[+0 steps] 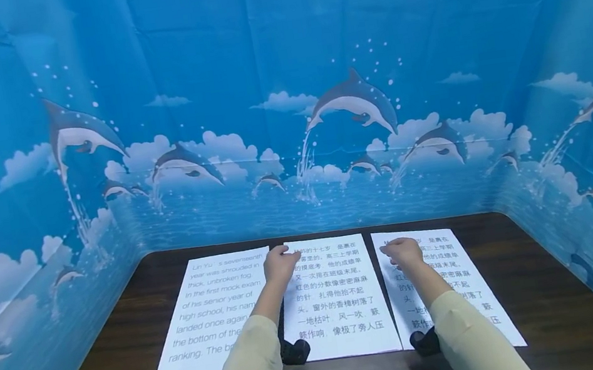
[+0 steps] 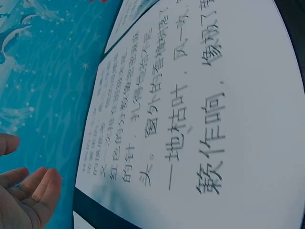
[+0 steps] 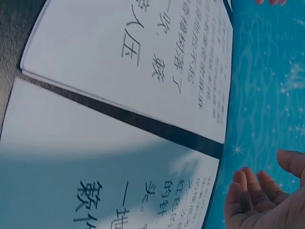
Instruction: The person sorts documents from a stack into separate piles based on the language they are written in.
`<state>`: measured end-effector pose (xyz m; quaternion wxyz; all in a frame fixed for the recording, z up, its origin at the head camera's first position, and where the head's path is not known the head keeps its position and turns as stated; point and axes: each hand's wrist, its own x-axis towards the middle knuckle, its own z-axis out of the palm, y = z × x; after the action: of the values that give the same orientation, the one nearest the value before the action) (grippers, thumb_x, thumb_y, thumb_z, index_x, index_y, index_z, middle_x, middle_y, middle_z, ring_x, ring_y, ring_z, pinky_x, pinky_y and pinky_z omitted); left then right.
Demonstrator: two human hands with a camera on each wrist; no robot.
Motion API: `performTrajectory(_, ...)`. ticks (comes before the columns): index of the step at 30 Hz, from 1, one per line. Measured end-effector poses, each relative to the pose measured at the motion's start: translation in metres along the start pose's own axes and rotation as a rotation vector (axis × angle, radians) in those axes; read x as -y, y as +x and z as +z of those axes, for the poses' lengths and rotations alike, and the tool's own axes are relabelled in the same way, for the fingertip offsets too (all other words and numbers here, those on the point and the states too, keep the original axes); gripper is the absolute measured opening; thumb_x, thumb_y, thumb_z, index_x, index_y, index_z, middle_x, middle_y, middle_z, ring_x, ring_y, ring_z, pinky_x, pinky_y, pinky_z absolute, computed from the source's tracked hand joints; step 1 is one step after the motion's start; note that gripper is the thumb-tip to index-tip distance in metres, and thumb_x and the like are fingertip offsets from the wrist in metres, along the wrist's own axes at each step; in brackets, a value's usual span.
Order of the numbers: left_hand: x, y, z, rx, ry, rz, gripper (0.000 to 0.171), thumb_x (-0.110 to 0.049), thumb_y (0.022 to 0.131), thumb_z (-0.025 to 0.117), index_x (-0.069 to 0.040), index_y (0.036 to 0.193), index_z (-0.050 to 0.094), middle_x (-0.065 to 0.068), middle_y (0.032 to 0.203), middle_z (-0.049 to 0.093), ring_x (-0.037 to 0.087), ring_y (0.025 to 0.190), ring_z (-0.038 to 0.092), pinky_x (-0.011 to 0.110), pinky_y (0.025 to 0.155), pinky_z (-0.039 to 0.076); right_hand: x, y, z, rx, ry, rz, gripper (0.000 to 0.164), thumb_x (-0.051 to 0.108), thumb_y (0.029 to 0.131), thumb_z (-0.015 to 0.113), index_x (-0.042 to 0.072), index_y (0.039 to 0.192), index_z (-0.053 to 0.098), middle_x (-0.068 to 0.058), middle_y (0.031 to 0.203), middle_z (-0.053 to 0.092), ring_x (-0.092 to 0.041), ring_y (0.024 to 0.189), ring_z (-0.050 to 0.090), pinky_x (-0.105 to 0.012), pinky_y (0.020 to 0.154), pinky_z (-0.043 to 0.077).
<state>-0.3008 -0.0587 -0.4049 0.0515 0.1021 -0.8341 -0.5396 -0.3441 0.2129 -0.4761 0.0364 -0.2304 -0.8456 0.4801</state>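
Observation:
Three printed paper sheets lie side by side on a dark wooden table. My left hand (image 1: 281,266) hovers over the upper left of the middle sheet (image 1: 347,342), its fingers loosely bent and nothing in them. Above the right sheet (image 1: 474,296) is my right hand (image 1: 405,252), likewise holding nothing. Thumb and fingers stand apart on the left hand (image 2: 31,200) in the left wrist view, and on the right hand (image 3: 267,205) in the right wrist view. English text covers the left sheet (image 1: 212,310); the other two carry Chinese text.
The dark table (image 1: 105,363) runs back to a blue curtain (image 1: 322,206) printed with dolphins and clouds, which also encloses both sides. A black wrist device (image 1: 295,352) hangs under the left forearm, another black device (image 1: 424,342) under the right.

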Motion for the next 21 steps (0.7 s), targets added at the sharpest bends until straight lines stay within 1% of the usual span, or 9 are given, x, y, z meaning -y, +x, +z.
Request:
performTrajectory(3, 0.007, 0.0, -0.004, 0.0, 0.024, 0.003, 0.046, -0.021, 0.079, 0.059, 0.002, 0.117, 0.048, 0.018, 0.112, 0.051, 0.032, 0.101, 0.049, 0.041, 0.083, 0.04, 0.014, -0.024, -0.003, 0.049, 0.028, 0.008, 0.038, 0.028, 0.076, 0.062, 0.004, 0.105, 0.056, -0.014, 0.103, 0.053, -0.026, 0.08, 0.054, -0.027, 0.046, 0.04)
performTrajectory(4, 0.008, -0.001, -0.006, -0.001, 0.029, -0.001, 0.046, -0.021, 0.079, 0.059, 0.002, 0.117, 0.048, 0.018, 0.112, 0.05, 0.032, 0.101, 0.049, 0.041, 0.082, 0.04, 0.017, -0.03, -0.003, 0.046, 0.025, 0.012, 0.036, 0.027, 0.076, 0.062, 0.004, 0.103, 0.056, -0.012, 0.101, 0.054, -0.024, 0.078, 0.054, -0.025, 0.044, 0.038)
performTrajectory(8, 0.017, -0.002, -0.01, -0.007, 0.053, -0.017, 0.045, -0.02, 0.079, 0.058, 0.003, 0.116, 0.048, 0.02, 0.113, 0.049, 0.033, 0.1, 0.049, 0.042, 0.081, 0.041, 0.027, -0.048, -0.003, 0.065, -0.031, 0.007, 0.033, 0.027, 0.077, 0.061, 0.003, 0.1, 0.057, -0.012, 0.094, 0.055, -0.023, 0.073, 0.053, -0.025, 0.047, 0.037)
performTrajectory(11, 0.024, -0.003, -0.012, -0.02, 0.063, -0.037, 0.045, -0.019, 0.078, 0.059, 0.004, 0.115, 0.048, 0.021, 0.115, 0.048, 0.035, 0.102, 0.048, 0.043, 0.082, 0.04, 0.023, -0.048, 0.002, 0.071, -0.047, 0.01, 0.032, 0.026, 0.077, 0.061, 0.003, 0.098, 0.058, -0.012, 0.093, 0.056, -0.023, 0.075, 0.054, -0.022, 0.045, 0.036)
performTrajectory(12, 0.027, -0.003, -0.012, -0.023, 0.065, -0.043, 0.045, -0.018, 0.078, 0.059, 0.004, 0.115, 0.048, 0.022, 0.115, 0.048, 0.035, 0.103, 0.047, 0.043, 0.082, 0.04, 0.02, -0.046, 0.004, 0.079, -0.045, 0.008, 0.034, 0.026, 0.077, 0.061, 0.001, 0.099, 0.058, -0.014, 0.093, 0.055, -0.024, 0.077, 0.054, -0.024, 0.047, 0.038)
performTrajectory(15, 0.033, -0.005, -0.012, -0.029, 0.068, -0.054, 0.045, -0.017, 0.077, 0.059, 0.005, 0.114, 0.048, 0.023, 0.113, 0.048, 0.036, 0.103, 0.046, 0.043, 0.083, 0.039, 0.003, -0.034, 0.014, 0.081, -0.062, -0.009, 0.035, 0.028, 0.076, 0.062, 0.001, 0.098, 0.059, -0.012, 0.09, 0.056, -0.023, 0.074, 0.054, -0.024, 0.048, 0.039)
performTrajectory(18, 0.037, -0.006, -0.013, -0.024, 0.091, -0.069, 0.045, -0.015, 0.076, 0.059, 0.007, 0.114, 0.048, 0.024, 0.112, 0.049, 0.037, 0.102, 0.046, 0.044, 0.083, 0.039, -0.01, -0.025, 0.024, 0.084, -0.082, -0.002, 0.036, 0.029, 0.076, 0.063, 0.001, 0.098, 0.058, -0.012, 0.086, 0.055, -0.022, 0.07, 0.052, -0.029, 0.054, 0.041)
performTrajectory(19, 0.039, -0.007, -0.014, -0.021, 0.103, -0.074, 0.045, -0.015, 0.076, 0.059, 0.007, 0.113, 0.048, 0.025, 0.111, 0.049, 0.037, 0.101, 0.047, 0.044, 0.083, 0.039, -0.011, -0.024, 0.027, 0.081, -0.096, 0.01, 0.035, 0.029, 0.075, 0.063, 0.002, 0.098, 0.058, -0.011, 0.084, 0.055, -0.021, 0.069, 0.052, -0.029, 0.055, 0.042)
performTrajectory(21, 0.04, -0.009, -0.015, -0.018, 0.124, -0.086, 0.045, -0.014, 0.075, 0.059, 0.008, 0.112, 0.048, 0.025, 0.11, 0.05, 0.038, 0.1, 0.048, 0.044, 0.082, 0.039, 0.0, -0.04, 0.022, 0.095, -0.092, 0.037, 0.034, 0.025, 0.075, 0.063, 0.001, 0.098, 0.057, -0.012, 0.084, 0.055, -0.021, 0.068, 0.052, -0.029, 0.055, 0.042)
